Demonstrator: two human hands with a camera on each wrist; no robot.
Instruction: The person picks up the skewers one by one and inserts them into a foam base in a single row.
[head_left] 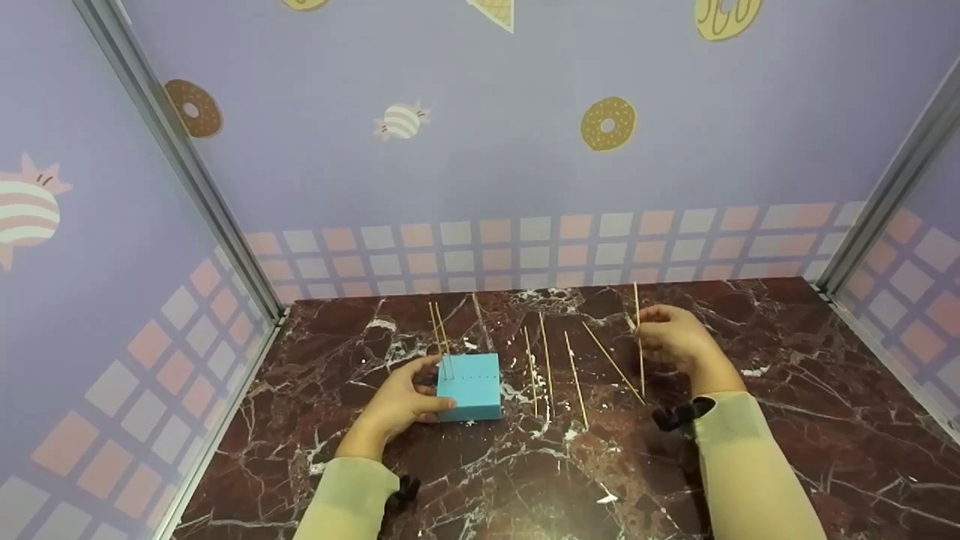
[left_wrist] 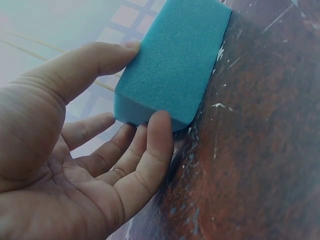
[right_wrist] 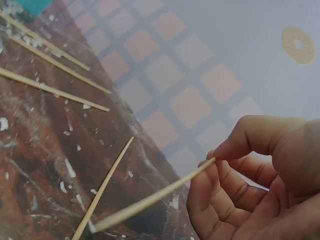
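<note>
A blue foam block [head_left: 472,394] sits on the table with two thin sticks [head_left: 437,326] standing upright at its left side and a row of small holes across its top. My left hand [head_left: 397,401] holds the block's left side, thumb and fingers on it, as the left wrist view shows on the foam [left_wrist: 175,60]. To the right, my right hand [head_left: 675,341] pinches a thin wooden stick [head_left: 640,360] between thumb and fingertips. In the right wrist view that stick [right_wrist: 155,197] slants down from the fingers [right_wrist: 202,185].
Several loose sticks lie between the block and my right hand, among them a slanted one [head_left: 615,365] and a steeper one [head_left: 576,379]. White crumbs [head_left: 607,497] are scattered on the dark marbled table [head_left: 525,480]. Patterned walls stand behind and at both sides.
</note>
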